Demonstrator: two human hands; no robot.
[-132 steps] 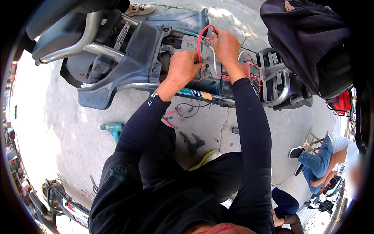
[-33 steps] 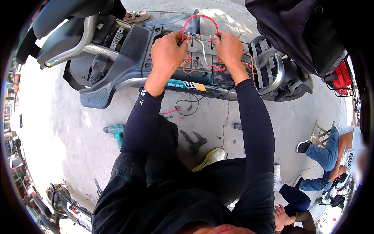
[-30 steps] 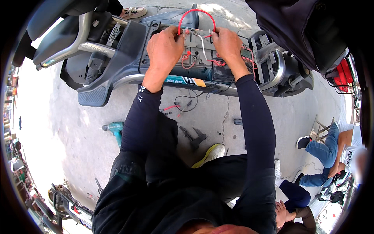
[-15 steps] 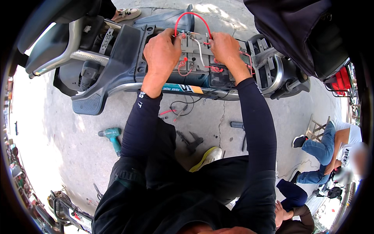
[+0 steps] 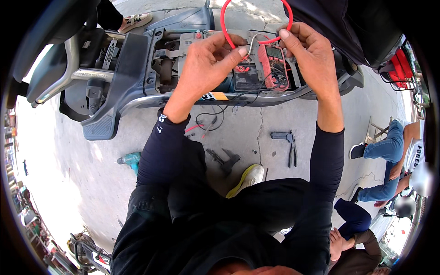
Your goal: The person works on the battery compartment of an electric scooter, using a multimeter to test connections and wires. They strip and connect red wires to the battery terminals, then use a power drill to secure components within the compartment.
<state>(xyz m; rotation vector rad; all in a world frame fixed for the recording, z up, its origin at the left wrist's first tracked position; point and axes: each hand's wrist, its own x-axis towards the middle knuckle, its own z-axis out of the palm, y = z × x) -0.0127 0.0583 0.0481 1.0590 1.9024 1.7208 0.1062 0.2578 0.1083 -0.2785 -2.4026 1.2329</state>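
L hand (image 5: pixel 208 59) & R hand (image 5: pixel 314 52) are working apart, thumbs and fingers clamped on opp. sides of a thick, glossy red insulated cable (image 5: pixel 222 20). It's looping up btwn them, over the boxy grey-and-black batteries (image 5: pixel 247 82) in a dark grey plastic scooter body (image 5: pixel 130 68). Flat red rectangular multimeter (image 5: pixel 274 68) is lying on top, btwn the hands; thin white wire (image 5: pixel 252 42) is curving nr L thumb. Teal pistol-shaped drill (image 5: pixel 132 158) & black long-handled pliers (image 5: pixel 292 141) are lying on grey concrete (image 5: pixel 243 123).

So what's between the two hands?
In the head view, a red cable loops from the left hand to the right hand; a red multimeter shows in the gap.
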